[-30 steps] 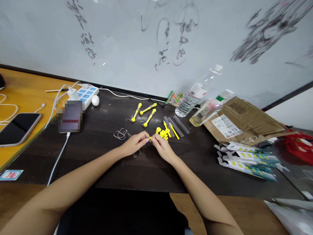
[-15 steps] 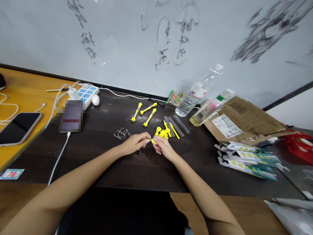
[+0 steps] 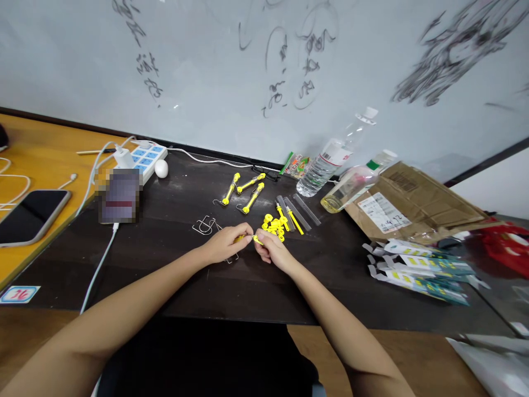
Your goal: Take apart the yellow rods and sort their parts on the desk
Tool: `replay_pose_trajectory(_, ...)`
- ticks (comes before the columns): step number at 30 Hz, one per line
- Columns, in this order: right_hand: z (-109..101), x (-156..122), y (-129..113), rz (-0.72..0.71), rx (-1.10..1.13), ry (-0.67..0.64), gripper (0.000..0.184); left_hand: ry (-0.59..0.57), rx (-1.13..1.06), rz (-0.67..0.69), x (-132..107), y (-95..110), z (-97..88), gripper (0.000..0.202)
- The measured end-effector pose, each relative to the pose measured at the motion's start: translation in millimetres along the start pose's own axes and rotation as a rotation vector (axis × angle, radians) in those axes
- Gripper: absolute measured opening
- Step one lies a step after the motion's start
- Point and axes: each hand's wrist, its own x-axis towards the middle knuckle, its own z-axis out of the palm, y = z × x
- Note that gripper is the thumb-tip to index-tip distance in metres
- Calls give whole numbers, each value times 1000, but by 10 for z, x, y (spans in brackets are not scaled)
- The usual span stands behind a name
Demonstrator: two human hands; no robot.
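Note:
My left hand [image 3: 231,242] is closed in a pinch on a thin metal hook, mostly hidden by the fingers; a bit of yellow shows at its fingertips. Almost touching it, my right hand [image 3: 273,251] pinches a small yellow plastic piece [image 3: 258,240] against the hook's end. Bent metal hooks [image 3: 203,225] lie left of and partly under my left hand. Beyond my right hand is a heap of small yellow plastic caps [image 3: 273,224], with yellow rods [image 3: 294,220] and clear plastic tubes [image 3: 308,210] beside it. Several yellow tubes with hooks [image 3: 253,199] lie farther back.
A water bottle [image 3: 324,165], a second bottle [image 3: 351,190] and a cardboard package [image 3: 413,193] stand back right, with flattened small boxes [image 3: 421,270] in front. At left are a power strip [image 3: 149,160], a white egg-shaped object [image 3: 161,169] and two phones, one a black phone [image 3: 33,218].
The hands have shifted slightly, and the right fingers sit a little farther left. Yellow now shows at my left fingertips too. Things on the table have stayed put.

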Motion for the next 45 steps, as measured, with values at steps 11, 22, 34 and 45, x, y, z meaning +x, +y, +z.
replay_pose_trajectory(11,-2,-41,-25,-245,-445,165,33,-63,-21,47,20,23,-13,27)
replay_pose_trajectory(22,64,-11,-92,152,324,56,38,-56,-166,65,27,-21,10,22)
replay_pose_trajectory(34,8,-43,-35,-241,-446,188,24,94,-66,7,31,-31,-21,25)
replay_pose_trajectory(45,28,-68,-64,-280,-770,260,25,110,-71,-8,37,-56,-4,20)
